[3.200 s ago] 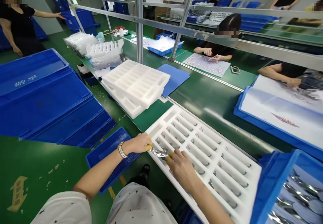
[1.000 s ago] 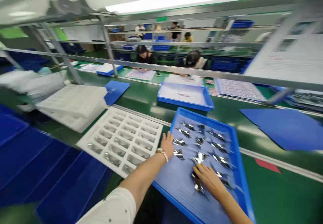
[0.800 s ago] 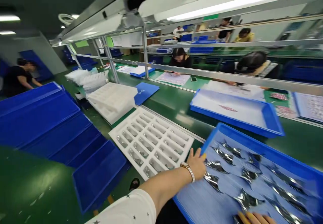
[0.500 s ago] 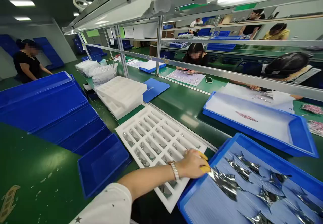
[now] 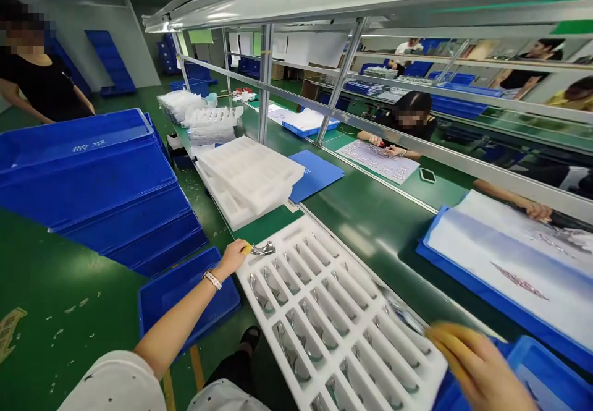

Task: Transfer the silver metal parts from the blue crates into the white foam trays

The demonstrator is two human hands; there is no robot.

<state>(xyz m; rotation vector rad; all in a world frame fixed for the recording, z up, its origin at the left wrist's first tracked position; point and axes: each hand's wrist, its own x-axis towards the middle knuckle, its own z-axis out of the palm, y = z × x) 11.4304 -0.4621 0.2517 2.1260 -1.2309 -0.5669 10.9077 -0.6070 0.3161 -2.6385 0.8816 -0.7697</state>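
My left hand (image 5: pixel 234 258), with a yellow finger cot, pinches a shiny crumpled metal piece (image 5: pixel 262 249) at the far corner of a white foam tray (image 5: pixel 282 241). Several slots of that tray hold similar silvery pieces. My right hand (image 5: pixel 477 364) is blurred at the lower right, over the rim of a blue tray (image 5: pixel 540 368), and its fingers also wear yellow cots. A blurred silvery piece (image 5: pixel 402 316) lies just beyond those fingertips. The blue tray's contents are mostly out of view.
A blue crate (image 5: pixel 185 293) sits below my left arm, beside stacked blue crates (image 5: pixel 92 176). Stacked white foam trays (image 5: pixel 245 179) and a blue sheet (image 5: pixel 315 176) lie on the green bench. A white-lined blue tray (image 5: pixel 509 262) stands right. Co-workers (image 5: pixel 398 130) (image 5: pixel 41 71) are nearby.
My view has swung left, pushing the blue tray to the lower right corner. My left hand has moved from that tray's rim to the foam tray's far corner, now holding a metal piece.
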